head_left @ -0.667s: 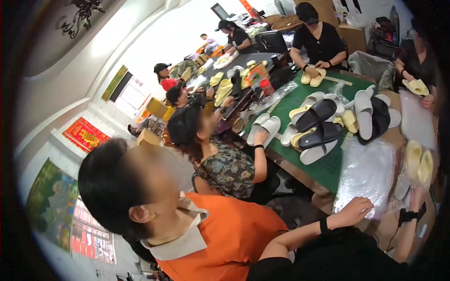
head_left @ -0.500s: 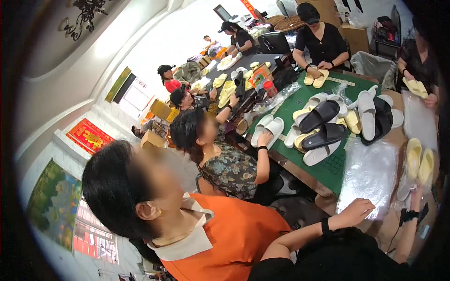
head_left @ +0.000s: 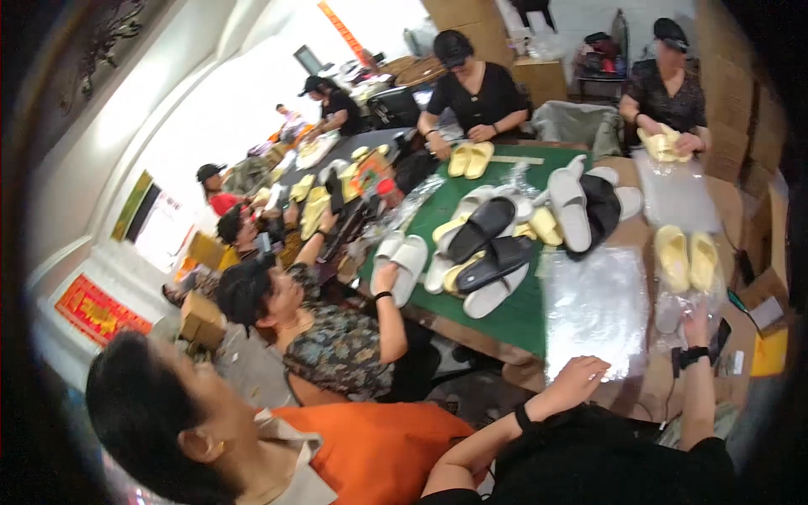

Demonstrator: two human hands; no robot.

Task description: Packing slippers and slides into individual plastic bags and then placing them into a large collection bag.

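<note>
My left hand [head_left: 579, 380] rests at the near edge of a stack of clear plastic bags [head_left: 593, 311], fingers stretched out with nothing held. To its right, my right hand [head_left: 696, 326] is closed at the near end of a clear plastic bag [head_left: 711, 305]; the plastic partly hides its fingertips. A pair of pale yellow slippers [head_left: 673, 257] lies just beyond that hand, their near ends by the bag. A greyish slipper [head_left: 667, 313] shows through the plastic beside my fingers.
Black slippers [head_left: 497, 263] and grey and yellow ones pile up on the green mat [head_left: 530, 332]. At my left sits a person in orange [head_left: 370, 446]. Other people handle slippers around the table. A cardboard box [head_left: 766, 295] and a yellow packet [head_left: 768, 353] stand at the right.
The view has turned right, so the table appears further left. The person across now has one hand off the yellow slippers. My hands keep nearly the same places by the bags.
</note>
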